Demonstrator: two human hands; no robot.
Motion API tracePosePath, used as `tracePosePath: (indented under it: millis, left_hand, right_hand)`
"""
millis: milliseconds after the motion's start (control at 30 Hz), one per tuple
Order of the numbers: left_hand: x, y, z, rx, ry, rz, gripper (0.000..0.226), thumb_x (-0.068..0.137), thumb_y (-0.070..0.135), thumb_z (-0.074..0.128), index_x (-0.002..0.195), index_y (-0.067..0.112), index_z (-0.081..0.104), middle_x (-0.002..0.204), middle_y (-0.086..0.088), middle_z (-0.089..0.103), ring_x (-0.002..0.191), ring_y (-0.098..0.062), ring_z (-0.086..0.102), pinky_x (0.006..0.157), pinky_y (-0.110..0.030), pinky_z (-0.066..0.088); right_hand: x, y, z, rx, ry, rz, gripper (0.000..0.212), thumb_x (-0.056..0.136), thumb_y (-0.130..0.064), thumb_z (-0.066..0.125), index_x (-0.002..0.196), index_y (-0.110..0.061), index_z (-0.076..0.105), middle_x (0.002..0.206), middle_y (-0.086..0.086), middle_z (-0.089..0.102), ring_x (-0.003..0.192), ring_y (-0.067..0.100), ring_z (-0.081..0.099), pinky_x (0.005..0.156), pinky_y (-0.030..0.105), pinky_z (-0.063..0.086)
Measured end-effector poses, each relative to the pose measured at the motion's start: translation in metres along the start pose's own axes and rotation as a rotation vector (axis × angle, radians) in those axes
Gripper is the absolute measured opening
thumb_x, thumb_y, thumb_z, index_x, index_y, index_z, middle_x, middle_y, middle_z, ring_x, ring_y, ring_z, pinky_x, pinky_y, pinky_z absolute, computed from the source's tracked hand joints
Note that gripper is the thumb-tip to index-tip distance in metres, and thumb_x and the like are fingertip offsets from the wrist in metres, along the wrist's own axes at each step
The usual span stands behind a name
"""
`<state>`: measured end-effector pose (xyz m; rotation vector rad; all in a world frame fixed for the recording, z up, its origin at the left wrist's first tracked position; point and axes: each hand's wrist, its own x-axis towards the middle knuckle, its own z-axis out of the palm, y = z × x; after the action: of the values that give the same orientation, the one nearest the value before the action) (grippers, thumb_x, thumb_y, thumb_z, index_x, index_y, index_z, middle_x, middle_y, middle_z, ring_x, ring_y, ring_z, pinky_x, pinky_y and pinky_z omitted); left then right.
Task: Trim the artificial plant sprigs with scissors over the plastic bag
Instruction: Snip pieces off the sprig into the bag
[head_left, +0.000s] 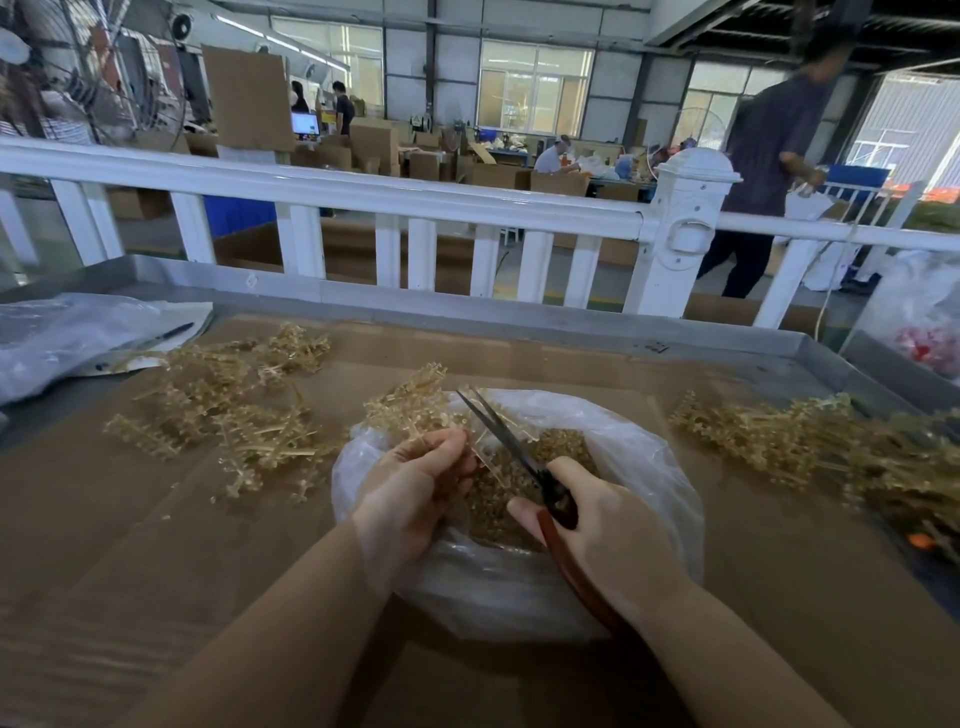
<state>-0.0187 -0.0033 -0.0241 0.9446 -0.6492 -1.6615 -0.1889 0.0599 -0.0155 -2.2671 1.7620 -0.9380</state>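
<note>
— What's in the hands?

— The left hand (410, 493) pinches a tan sprig (415, 402); the right hand (605, 540) grips red-handled scissors (511, 447), blades parted, over the clear plastic bag (639, 452) of trimmings.

— And around it?

— Loose sprigs (228, 410) lie left on the cardboard, a bigger pile (831, 452) right, white railing (363, 192) beyond.

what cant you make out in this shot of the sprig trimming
- Head view: scissors handle loops, hidden inside the right hand.
- Sprig stem, covered by the left hand.
- Plastic bag near rim, behind both wrists.
- Right sprig pile, cut off by the frame edge.
</note>
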Motion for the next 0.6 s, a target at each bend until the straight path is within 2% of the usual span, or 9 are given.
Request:
tracePosePath:
  millis: [167,333,433,600]
  left_hand:
    - [-0.0009,-0.0006,-0.0019,-0.02,-0.035,0.001,0.007,0.085,0.006,0.061,0.081,0.01,0.064,0.062,-0.003,0.065,0.055,-0.009,0.063,0.051,-0.018,0.052]
    - [-0.002,-0.0008,-0.0021,-0.039,-0.04,-0.001,0.012,0.088,0.006,0.058,0.077,0.01,0.062,0.061,-0.003,0.065,0.054,-0.009,0.064,0.054,-0.018,0.054]
    - [-0.0017,-0.0015,-0.0017,-0.036,-0.025,0.004,0.015,0.088,0.005,0.058,0.075,0.01,0.062,0.06,-0.003,0.065,0.054,-0.009,0.063,0.057,-0.018,0.055]
    - [-0.0018,-0.0013,0.0001,-0.033,-0.022,-0.005,0.017,0.089,0.002,0.056,0.073,0.008,0.061,0.058,-0.005,0.066,0.052,-0.011,0.064,0.056,-0.019,0.055]
  right_hand:
    - [0.003,-0.0012,0.0001,-0.076,-0.034,-0.012,0.04,0.083,-0.066,0.039,0.092,-0.029,0.051,0.073,-0.01,0.058,0.069,0.002,0.055,0.062,0.016,0.044]
    - [0.0042,0.0008,0.0022,-0.188,-0.035,-0.048,0.038,0.084,-0.066,0.04,0.096,-0.032,0.05,0.079,-0.011,0.057,0.076,0.005,0.054,0.064,0.016,0.036]
    - [0.0034,0.0025,0.0034,-0.209,-0.051,-0.062,0.033,0.084,-0.066,0.04,0.093,-0.035,0.045,0.078,-0.013,0.053,0.075,0.005,0.051,0.064,0.017,0.032]
    - [0.0052,0.003,0.0035,-0.23,-0.086,-0.074,0.03,0.086,-0.067,0.039,0.089,-0.037,0.037,0.077,-0.013,0.051,0.075,0.006,0.049,0.064,0.017,0.033]
